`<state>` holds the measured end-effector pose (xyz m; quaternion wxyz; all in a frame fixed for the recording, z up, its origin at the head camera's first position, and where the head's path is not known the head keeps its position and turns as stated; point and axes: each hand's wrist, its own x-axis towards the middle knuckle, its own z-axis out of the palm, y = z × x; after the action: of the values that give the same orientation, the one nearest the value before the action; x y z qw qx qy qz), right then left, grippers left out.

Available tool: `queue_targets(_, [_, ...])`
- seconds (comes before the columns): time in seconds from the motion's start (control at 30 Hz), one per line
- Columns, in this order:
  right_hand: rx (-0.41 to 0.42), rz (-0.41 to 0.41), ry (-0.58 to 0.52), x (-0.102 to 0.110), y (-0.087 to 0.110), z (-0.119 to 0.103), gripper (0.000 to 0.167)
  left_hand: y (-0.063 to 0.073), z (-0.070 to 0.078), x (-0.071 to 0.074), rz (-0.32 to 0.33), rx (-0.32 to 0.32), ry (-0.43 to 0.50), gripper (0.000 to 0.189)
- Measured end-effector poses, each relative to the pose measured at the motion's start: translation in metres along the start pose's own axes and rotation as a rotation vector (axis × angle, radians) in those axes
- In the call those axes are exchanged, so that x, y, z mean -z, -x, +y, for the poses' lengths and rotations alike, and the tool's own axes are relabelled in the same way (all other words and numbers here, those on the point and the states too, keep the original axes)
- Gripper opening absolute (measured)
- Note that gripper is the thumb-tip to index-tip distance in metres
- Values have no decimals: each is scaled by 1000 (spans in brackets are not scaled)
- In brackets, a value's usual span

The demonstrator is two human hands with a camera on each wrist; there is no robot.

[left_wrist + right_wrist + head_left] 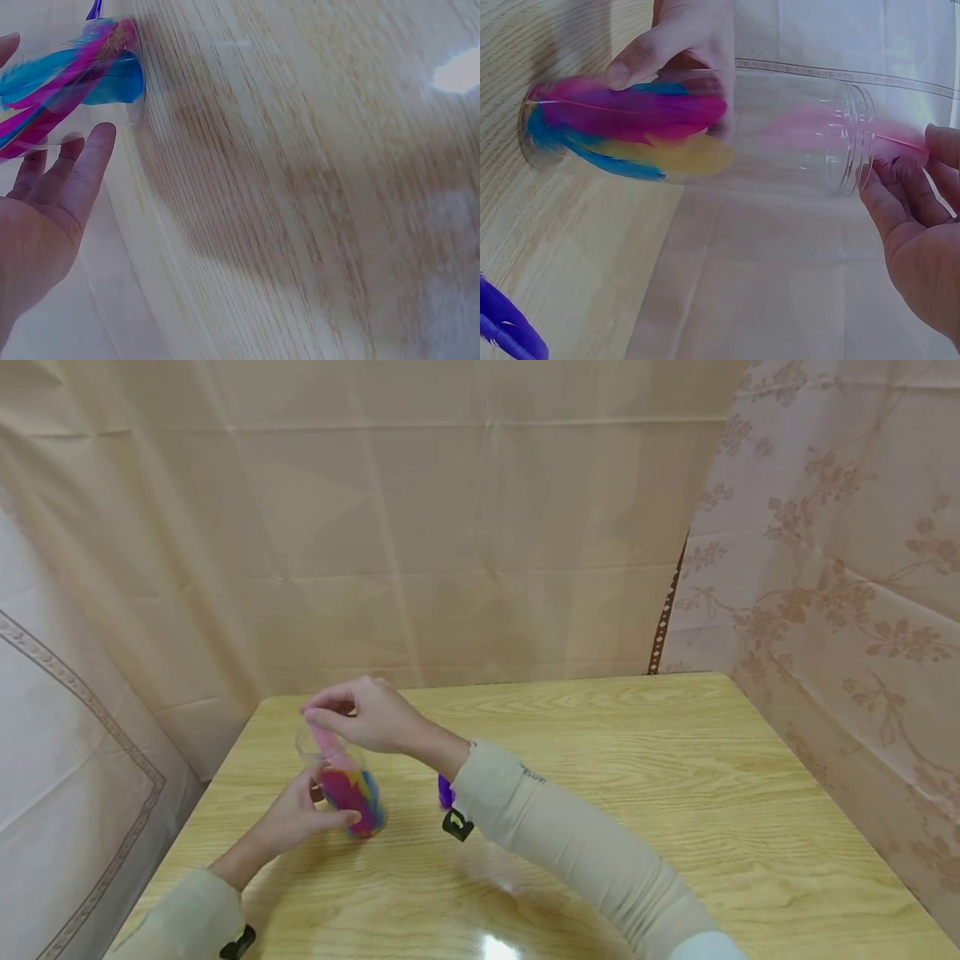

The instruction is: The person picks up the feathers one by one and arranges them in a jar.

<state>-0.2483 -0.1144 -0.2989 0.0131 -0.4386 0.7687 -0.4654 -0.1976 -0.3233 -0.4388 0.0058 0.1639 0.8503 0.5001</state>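
Observation:
My left hand [294, 814] grips a clear jar [780, 176] round its side, the jar standing at the left of the table. Inside, toward the bottom, lie magenta [630, 112], blue [619, 159] and yellow [701, 155] feathers. At the jar's mouth, my right hand [378, 718] pinches a pale pink feather [802, 127] by its quill end. Most of that feather hangs inside the upper jar, above the other feathers. A purple feather [446, 792] lies on the table right of the jar, partly covered by my right sleeve in the head view.
The wood-grain table [675, 793] reaches back to a beige curtain [480, 527]. Patterned cloth [847, 568] hangs at the right, white cloth [60, 760] at the left. Black straps [457, 824] show beneath the sleeves.

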Motion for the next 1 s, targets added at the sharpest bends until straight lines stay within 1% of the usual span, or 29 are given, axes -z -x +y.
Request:
queue_targets(0.13, [15,-5,-13,1,1,1,25,-1,0,0,-3,-6,-5,64])
queue_targets(0.23, [34,-12,-21,2,1,1,26,-2,0,1,-3,-23,-21,70])
queue_targets(0.33, [32,-18,-12,3,2,2,27,-2,1,1,-5,-31,-37,79])
queue_targets(0.47, [33,-17,-13,3,1,3,27,-1,1,2,0,-20,-56,88])
queue_targets(0.73, [45,-3,-58,2,1,5,25,-1,-1,2,9,-14,-70,89])
queue_targets(0.87, [40,43,-107,6,2,7,25,-1,-2,2,15,-16,-59,85])
queue_targets(1.0, [6,140,-114,15,5,14,28,-2,-2,2,16,-24,-37,79])
